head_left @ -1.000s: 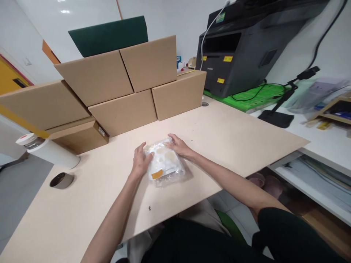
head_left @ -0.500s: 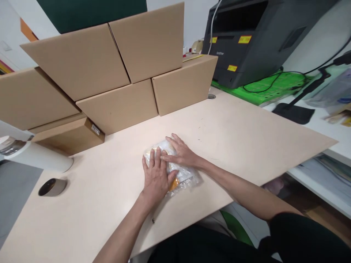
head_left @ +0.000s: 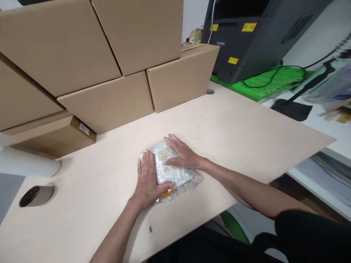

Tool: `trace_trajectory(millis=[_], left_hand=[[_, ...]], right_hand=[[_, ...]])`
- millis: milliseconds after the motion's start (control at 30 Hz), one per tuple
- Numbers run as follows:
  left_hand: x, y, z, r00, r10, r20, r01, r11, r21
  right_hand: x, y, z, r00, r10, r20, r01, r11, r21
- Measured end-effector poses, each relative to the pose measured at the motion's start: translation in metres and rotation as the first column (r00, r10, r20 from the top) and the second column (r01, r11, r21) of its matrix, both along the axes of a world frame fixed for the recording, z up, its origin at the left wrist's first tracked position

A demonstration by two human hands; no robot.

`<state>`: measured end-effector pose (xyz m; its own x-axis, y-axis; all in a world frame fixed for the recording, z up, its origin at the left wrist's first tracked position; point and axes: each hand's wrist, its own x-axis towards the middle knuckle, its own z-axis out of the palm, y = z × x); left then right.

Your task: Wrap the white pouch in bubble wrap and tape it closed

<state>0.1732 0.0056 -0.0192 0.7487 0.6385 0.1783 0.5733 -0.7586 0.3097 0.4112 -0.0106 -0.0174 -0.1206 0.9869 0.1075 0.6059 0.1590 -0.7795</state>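
Observation:
A flat white packet with gold round marks, in crinkled clear plastic wrap point(head_left: 161, 171), lies on the pale tabletop point(head_left: 233, 138). My left hand point(head_left: 148, 180) rests along the packet's left side, fingers stretched out, the thumb across its near part by an orange patch. On the far right side my right hand point(head_left: 182, 153) lies on the wrap with its fingers spread and its thumb pointing left. Both palms face down and hide parts of the packet.
Stacked cardboard boxes point(head_left: 104, 98) line the back of the table. A white cylinder point(head_left: 30, 162) and a dark-mouthed cup point(head_left: 37, 196) stand at the left. Behind right, a grey printer point(head_left: 227, 54) sits on a green surface point(head_left: 282, 80). A black stand point(head_left: 292, 108) is on the right.
My hands have moved apart, the left one sliding to the packet's left edge. More of the gold-marked white surface shows between them. The camera view has shifted a little.

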Motion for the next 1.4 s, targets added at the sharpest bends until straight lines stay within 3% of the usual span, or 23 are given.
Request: trace_trajectory(millis=[133, 400, 600, 700, 800, 900, 1000, 1067, 1167, 1300, 1400], left_hand=[[-0.012, 0.004, 0.005, 0.998, 0.011, -0.068, -0.015, 0.998, -0.063], [-0.016, 0.007, 0.002, 0.990, 0.049, -0.129, -0.057, 0.997, -0.055], [-0.014, 0.005, 0.008, 0.983, 0.118, -0.140, -0.122, 0.992, -0.018], [-0.011, -0.006, 0.016, 0.987, 0.121, -0.107, -0.115, 0.991, 0.063], [-0.001, -0.024, 0.025, 0.997, 0.043, -0.057, -0.033, 0.986, 0.165], [0.014, -0.041, 0.029, 0.999, -0.012, -0.040, 0.019, 0.983, 0.181], [0.022, -0.044, 0.031, 0.999, 0.020, 0.028, -0.023, 0.996, 0.081], [0.022, -0.041, 0.034, 0.987, 0.075, 0.143, -0.069, 0.997, -0.041], [0.019, -0.036, 0.042, 0.909, 0.180, 0.377, -0.112, 0.974, -0.197], [0.020, -0.038, 0.057, 0.738, 0.303, 0.603, -0.146, 0.944, -0.296], [0.023, -0.040, 0.066, 0.599, 0.399, 0.694, -0.180, 0.912, -0.369]], right_hand=[[0.004, 0.000, 0.001, 0.999, 0.040, -0.004, -0.040, 0.999, -0.023], [0.008, 0.001, -0.005, 0.997, 0.066, 0.033, -0.065, 0.998, -0.025], [0.007, 0.002, -0.004, 0.999, 0.053, 0.010, -0.053, 0.999, 0.013], [0.010, 0.001, 0.000, 0.993, 0.063, -0.096, -0.061, 0.998, 0.027], [0.013, 0.001, 0.002, 0.942, -0.005, -0.337, 0.019, 0.999, 0.037], [0.016, 0.004, 0.000, 0.842, -0.152, -0.517, 0.164, 0.986, -0.023], [0.018, 0.009, -0.003, 0.795, -0.235, -0.560, 0.251, 0.967, -0.050], [0.020, 0.010, -0.002, 0.801, -0.258, -0.541, 0.307, 0.952, 0.000], [0.022, 0.007, 0.005, 0.862, -0.211, -0.460, 0.326, 0.927, 0.186], [0.025, -0.001, 0.017, 0.960, -0.039, -0.278, 0.148, 0.912, 0.383], [0.028, -0.003, 0.020, 0.993, 0.015, -0.117, 0.043, 0.877, 0.479]])
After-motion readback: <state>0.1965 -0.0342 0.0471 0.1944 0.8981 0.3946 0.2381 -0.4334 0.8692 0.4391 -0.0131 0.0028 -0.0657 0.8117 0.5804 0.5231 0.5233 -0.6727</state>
